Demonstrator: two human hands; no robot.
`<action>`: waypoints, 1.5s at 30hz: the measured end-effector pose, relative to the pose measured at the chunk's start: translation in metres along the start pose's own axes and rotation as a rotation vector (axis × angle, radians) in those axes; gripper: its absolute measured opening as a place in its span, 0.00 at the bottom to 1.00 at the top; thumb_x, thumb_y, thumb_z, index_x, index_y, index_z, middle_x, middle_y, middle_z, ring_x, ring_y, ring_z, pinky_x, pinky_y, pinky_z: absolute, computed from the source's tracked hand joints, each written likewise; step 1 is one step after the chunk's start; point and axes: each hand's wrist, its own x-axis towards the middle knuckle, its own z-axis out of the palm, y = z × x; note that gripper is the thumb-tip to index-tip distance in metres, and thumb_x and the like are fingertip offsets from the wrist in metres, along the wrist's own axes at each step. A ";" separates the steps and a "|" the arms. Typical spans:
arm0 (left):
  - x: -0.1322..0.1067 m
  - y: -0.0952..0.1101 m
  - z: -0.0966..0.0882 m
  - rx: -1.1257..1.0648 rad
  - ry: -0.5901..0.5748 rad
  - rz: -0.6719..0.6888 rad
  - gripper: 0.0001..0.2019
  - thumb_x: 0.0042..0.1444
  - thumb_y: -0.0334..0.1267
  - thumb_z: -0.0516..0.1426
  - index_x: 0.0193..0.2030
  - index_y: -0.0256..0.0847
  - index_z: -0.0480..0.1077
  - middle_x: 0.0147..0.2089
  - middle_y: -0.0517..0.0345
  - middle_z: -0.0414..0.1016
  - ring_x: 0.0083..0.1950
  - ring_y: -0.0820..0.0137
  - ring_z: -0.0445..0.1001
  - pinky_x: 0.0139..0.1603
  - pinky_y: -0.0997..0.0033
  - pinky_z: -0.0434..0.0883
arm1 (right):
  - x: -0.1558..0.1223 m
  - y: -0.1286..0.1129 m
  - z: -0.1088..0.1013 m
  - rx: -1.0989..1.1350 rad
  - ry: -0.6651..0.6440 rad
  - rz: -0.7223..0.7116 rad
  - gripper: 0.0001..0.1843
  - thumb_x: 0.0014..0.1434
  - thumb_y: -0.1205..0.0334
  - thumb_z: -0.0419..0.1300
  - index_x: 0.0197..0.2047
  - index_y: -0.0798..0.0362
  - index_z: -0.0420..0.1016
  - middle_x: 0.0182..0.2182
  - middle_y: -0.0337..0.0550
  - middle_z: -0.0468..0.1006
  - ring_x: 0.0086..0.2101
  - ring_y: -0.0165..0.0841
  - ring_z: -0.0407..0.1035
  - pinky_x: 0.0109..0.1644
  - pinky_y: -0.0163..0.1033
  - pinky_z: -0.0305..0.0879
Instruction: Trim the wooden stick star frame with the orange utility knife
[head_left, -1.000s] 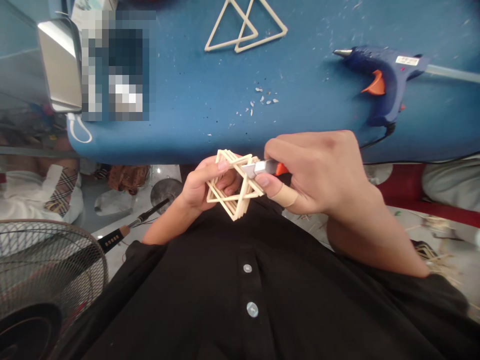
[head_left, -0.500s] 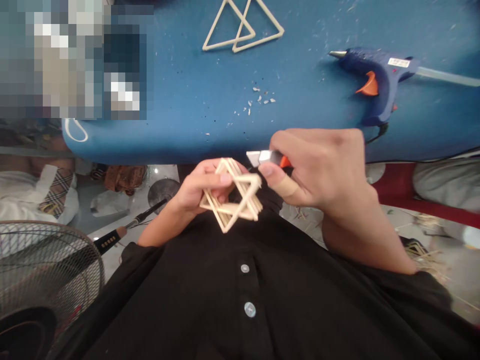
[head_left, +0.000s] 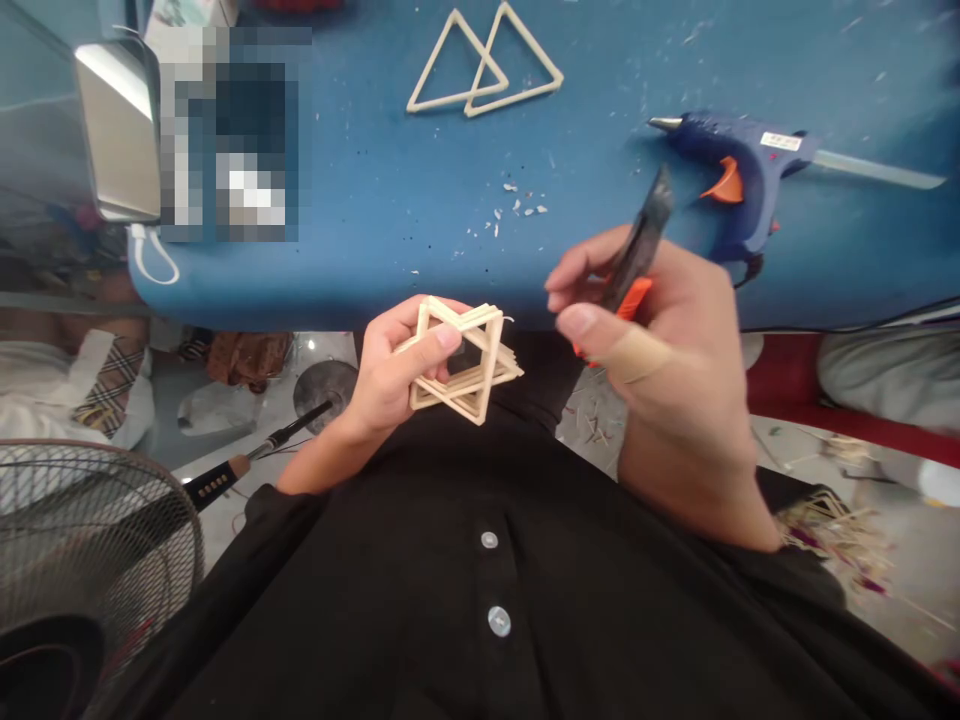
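Note:
My left hand [head_left: 390, 375] pinches a star-shaped frame of thin wooden sticks [head_left: 487, 375], its thumb lying over the near sticks. The frame looks like several triangles layered on one another. Over the table's near edge, my right hand [head_left: 667, 330] is closed around a utility knife [head_left: 637, 245] with a dark body and orange parts. One end of the knife points up and away from me, apart from the star. A tan bandage [head_left: 641, 352] wraps the right thumb. Motion slightly blurs this hand.
Two overlapping stick triangles [head_left: 484, 92] lie at the back of the blue table [head_left: 360, 200]. A blue glue gun [head_left: 750, 165] rests at the right, near white scraps [head_left: 517, 208]. A phone [head_left: 120, 130] stands at the left. A fan [head_left: 97, 540] is lower left.
My right hand has swung the knife away from the star, turning it from pointing left to pointing up. My left hand has tilted the star and raised it slightly.

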 end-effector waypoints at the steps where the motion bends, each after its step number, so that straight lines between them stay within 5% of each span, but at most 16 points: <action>1: -0.001 -0.002 0.001 0.011 0.010 0.014 0.20 0.60 0.56 0.75 0.45 0.41 0.87 0.26 0.62 0.74 0.23 0.75 0.66 0.23 0.74 0.66 | -0.001 0.000 0.005 -0.029 -0.003 0.010 0.15 0.65 0.44 0.72 0.44 0.44 0.79 0.33 0.39 0.78 0.28 0.34 0.66 0.32 0.44 0.63; 11: -0.004 -0.005 0.004 0.232 0.091 0.116 0.21 0.58 0.53 0.78 0.49 0.42 0.84 0.45 0.55 0.88 0.40 0.68 0.83 0.45 0.70 0.79 | -0.006 0.007 0.030 -0.107 0.140 -0.014 0.09 0.65 0.57 0.70 0.32 0.46 0.83 0.28 0.39 0.79 0.30 0.35 0.72 0.35 0.44 0.68; 16: 0.000 0.003 -0.001 0.416 0.091 0.164 0.23 0.54 0.48 0.78 0.53 0.42 0.83 0.42 0.57 0.88 0.39 0.67 0.82 0.44 0.69 0.79 | 0.006 0.009 0.025 -0.116 0.136 0.032 0.08 0.63 0.60 0.69 0.32 0.47 0.81 0.26 0.37 0.77 0.27 0.32 0.67 0.34 0.42 0.64; 19: 0.007 0.009 -0.007 0.451 0.065 0.148 0.22 0.53 0.48 0.78 0.49 0.41 0.83 0.41 0.56 0.88 0.39 0.66 0.83 0.43 0.68 0.79 | 0.023 0.013 0.014 -0.192 0.294 -0.006 0.07 0.66 0.60 0.68 0.33 0.47 0.80 0.25 0.35 0.73 0.26 0.32 0.63 0.34 0.44 0.63; 22: 0.018 0.010 -0.014 0.320 0.030 0.135 0.23 0.52 0.50 0.78 0.50 0.42 0.82 0.42 0.56 0.87 0.37 0.68 0.83 0.39 0.71 0.79 | 0.046 0.023 0.001 -0.394 0.396 -0.149 0.05 0.62 0.64 0.67 0.34 0.46 0.78 0.31 0.39 0.78 0.32 0.37 0.71 0.41 0.49 0.69; 26: 0.031 0.002 -0.021 -0.023 -0.079 0.091 0.28 0.49 0.54 0.78 0.51 0.45 0.78 0.33 0.64 0.80 0.24 0.72 0.76 0.22 0.76 0.71 | 0.068 0.038 -0.004 -0.658 0.242 -0.196 0.11 0.60 0.68 0.63 0.41 0.45 0.84 0.43 0.47 0.87 0.46 0.45 0.79 0.51 0.53 0.75; 30: 0.033 -0.002 -0.022 -0.063 -0.050 0.092 0.25 0.51 0.51 0.78 0.50 0.43 0.80 0.32 0.63 0.81 0.23 0.73 0.77 0.21 0.77 0.71 | 0.066 0.033 0.006 -0.564 0.185 -0.178 0.08 0.66 0.63 0.64 0.42 0.44 0.86 0.50 0.49 0.88 0.51 0.46 0.81 0.56 0.55 0.77; 33: 0.029 0.001 -0.019 0.002 -0.025 0.120 0.24 0.54 0.51 0.78 0.52 0.42 0.83 0.34 0.60 0.84 0.25 0.74 0.77 0.22 0.78 0.72 | 0.054 0.017 0.011 -0.409 0.074 -0.187 0.08 0.69 0.57 0.65 0.37 0.44 0.84 0.41 0.46 0.88 0.43 0.44 0.81 0.50 0.53 0.77; 37: 0.025 0.007 -0.016 0.078 0.022 0.203 0.23 0.53 0.50 0.79 0.52 0.42 0.87 0.41 0.54 0.90 0.34 0.71 0.84 0.34 0.74 0.81 | 0.038 -0.002 0.012 -0.279 -0.090 -0.199 0.08 0.68 0.53 0.68 0.43 0.46 0.88 0.38 0.44 0.89 0.34 0.39 0.78 0.40 0.47 0.73; 45: 0.020 0.002 -0.009 0.047 0.083 0.233 0.23 0.51 0.50 0.81 0.53 0.48 0.91 0.44 0.54 0.92 0.38 0.67 0.88 0.45 0.68 0.87 | 0.026 0.002 0.018 -0.270 -0.016 -0.285 0.05 0.67 0.59 0.70 0.37 0.44 0.89 0.37 0.43 0.89 0.32 0.37 0.77 0.36 0.46 0.71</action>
